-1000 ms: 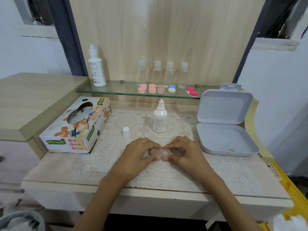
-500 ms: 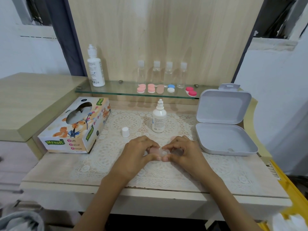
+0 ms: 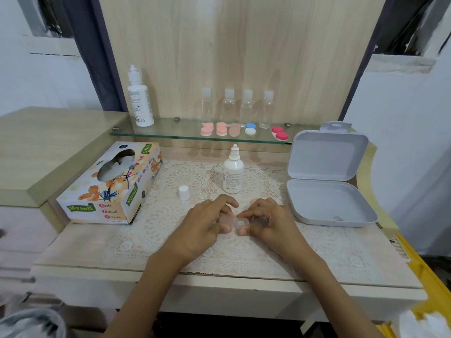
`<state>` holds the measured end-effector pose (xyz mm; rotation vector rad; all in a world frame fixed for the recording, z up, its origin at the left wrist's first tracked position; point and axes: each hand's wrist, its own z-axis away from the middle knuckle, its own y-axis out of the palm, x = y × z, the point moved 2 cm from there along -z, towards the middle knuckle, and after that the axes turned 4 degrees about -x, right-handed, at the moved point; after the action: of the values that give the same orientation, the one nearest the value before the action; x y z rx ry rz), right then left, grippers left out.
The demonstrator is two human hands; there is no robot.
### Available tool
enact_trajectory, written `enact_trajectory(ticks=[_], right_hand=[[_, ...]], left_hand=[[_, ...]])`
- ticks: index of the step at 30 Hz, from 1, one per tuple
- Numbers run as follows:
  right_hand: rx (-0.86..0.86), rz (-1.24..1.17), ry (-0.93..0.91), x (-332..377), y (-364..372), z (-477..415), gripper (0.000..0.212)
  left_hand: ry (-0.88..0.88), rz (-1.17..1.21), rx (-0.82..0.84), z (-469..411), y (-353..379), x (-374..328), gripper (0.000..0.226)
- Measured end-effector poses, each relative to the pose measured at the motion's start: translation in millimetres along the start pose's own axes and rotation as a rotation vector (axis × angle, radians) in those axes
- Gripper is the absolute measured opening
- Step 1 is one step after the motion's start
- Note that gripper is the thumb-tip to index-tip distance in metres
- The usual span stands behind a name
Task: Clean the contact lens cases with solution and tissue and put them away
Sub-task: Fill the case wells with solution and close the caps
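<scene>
The contact lens case (image 3: 238, 222) lies low on the lace mat (image 3: 185, 176), directly between the two hands and close to the front edge of the table. Its long axis appears to run left to right, so one well falls to each hand. The left hand (image 3: 207, 222) curls its thumb and fingers around the left, pinkish end. The right hand (image 3: 268, 220) pinches the clear, round right end between thumb and forefinger. Both hands are therefore closed narrowly on the case, and neither is nearer than the other (most of the case is hidden under the fingers, so whether a lid is on or off cannot be told).

The uncapped solution bottle (image 3: 233, 173) stands just behind the hands, almost on their midline. Its cap (image 3: 184, 192) sits behind the left hand. The tissue box (image 3: 109, 186) is well off to the left, so the left hand is the likelier one to fetch a tissue. The open grey storage box (image 3: 324, 203) lies just beside the right hand, which suits that hand for putting the case away.
</scene>
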<state>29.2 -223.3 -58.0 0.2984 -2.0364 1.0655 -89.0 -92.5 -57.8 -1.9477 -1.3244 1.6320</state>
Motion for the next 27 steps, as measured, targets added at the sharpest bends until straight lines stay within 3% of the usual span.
enact_trajectory(ticks=[9,19,27], right_hand=[[-0.013,-0.003,0.005,1.1,-0.4,0.8,0.026],[-0.021,-0.002,0.005,1.0,-0.2,0.6,0.027],[-0.018,0.003,0.005,1.5,0.3,-0.3,0.027]], left_hand=[[0.034,0.031,-0.009,1.2,-0.3,1.6,0.042],[-0.054,-0.103,-0.153,4.5,-1.0,0.4,0.028],[-0.008,-0.061,-0.018,-0.1,-2.4,2.6,0.035]])
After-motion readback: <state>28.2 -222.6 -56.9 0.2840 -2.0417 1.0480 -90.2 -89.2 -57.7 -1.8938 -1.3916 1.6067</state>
